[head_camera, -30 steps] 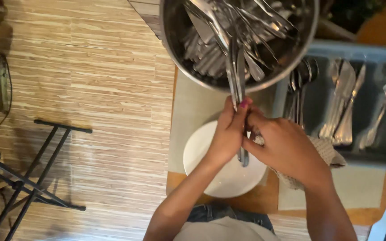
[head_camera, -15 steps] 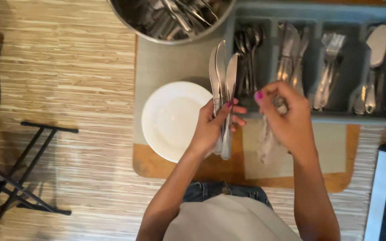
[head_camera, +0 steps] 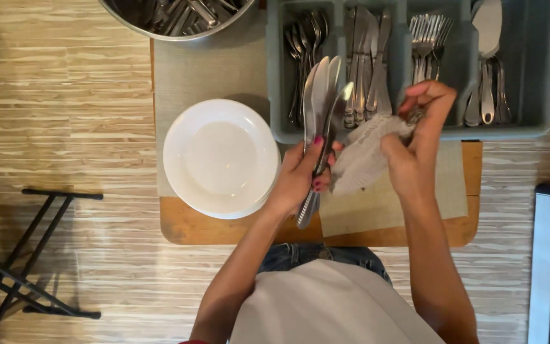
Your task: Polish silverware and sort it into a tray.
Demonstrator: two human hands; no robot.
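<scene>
The left hand [head_camera: 297, 178] is clenched around a bundle of table knives [head_camera: 321, 108], gripping them at mid-length; the blades fan upward past the fingertips and the handle ends project below the heel of the palm. The right hand [head_camera: 415, 143] grasps a white cloth [head_camera: 367, 153], bunched between thumb and fingers; the cloth sits just beside the left hand's fingertips and appears to touch the lower blades.

Handling, as a judgement: the knives are stiff polished metal, moderately heavy as a bundle and slippery against one another; a loose grip would let single pieces slide out lengthwise. Hold belongs on the handles or at mid-length, as shown; blade edges should face away from the palm. The cloth is soft, light and compliant; it may be taken anywhere and wrapped about a blade.

Beyond both hands stands a grey cutlery tray [head_camera: 275, 76] with divided compartments; spoons [head_camera: 300, 44] fill the one above the left hand, further knives [head_camera: 370, 57] the next, forks [head_camera: 428, 41] the one above the right hand, and larger serving pieces [head_camera: 486, 64] lie at the far right. To the left of the left hand rests a stack of white plates [head_camera: 221, 158], fragile and smooth. Above the plates, a steel bowl [head_camera: 179, 28] holds loose cutlery. All rest on a mat [head_camera: 198, 73] over a wooden board [head_camera: 192, 226]; a dark folding stand [head_camera: 27, 255] occupies the floor well apart to the left.
</scene>
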